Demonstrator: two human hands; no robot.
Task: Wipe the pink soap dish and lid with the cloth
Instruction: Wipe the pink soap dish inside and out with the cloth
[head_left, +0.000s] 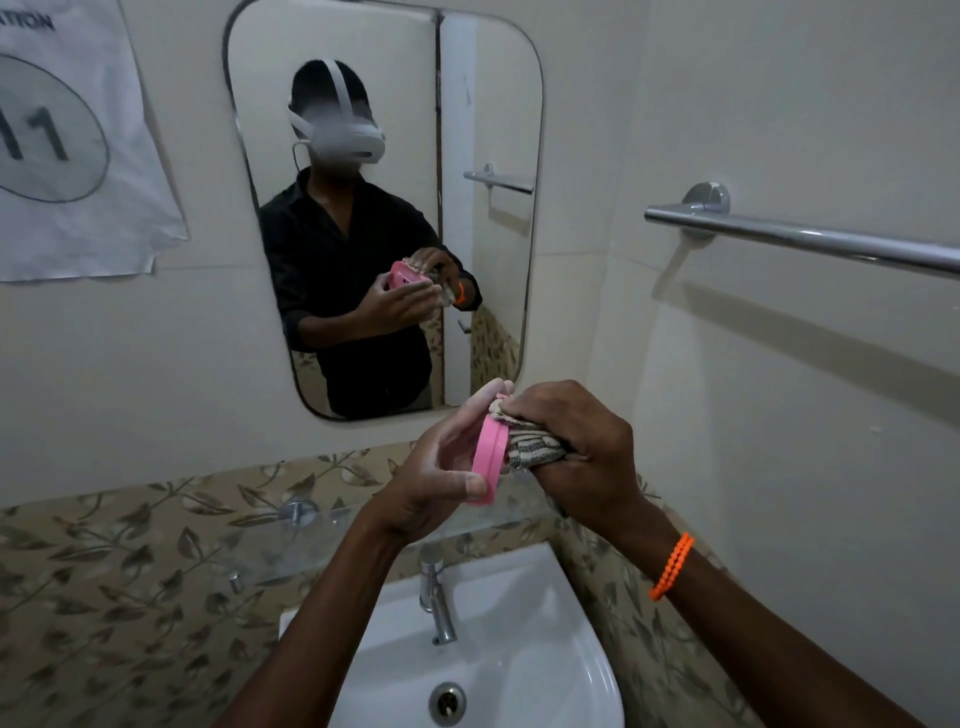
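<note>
Your left hand (441, 467) grips the pink soap dish (488, 460) on edge; your right hand (576, 447) presses the bunched cloth (532, 449) against it

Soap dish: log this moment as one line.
left hand holds pink soap dish edge-on | right hand presses cloth on it | above sink | step: wiping

The 1 head view looks forward and down, close over the sink (519, 670); it faces the mirror (384, 208).

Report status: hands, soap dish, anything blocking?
Left hand holds soap dish on edge. Right hand presses cloth against it. Nothing blocking.
</note>
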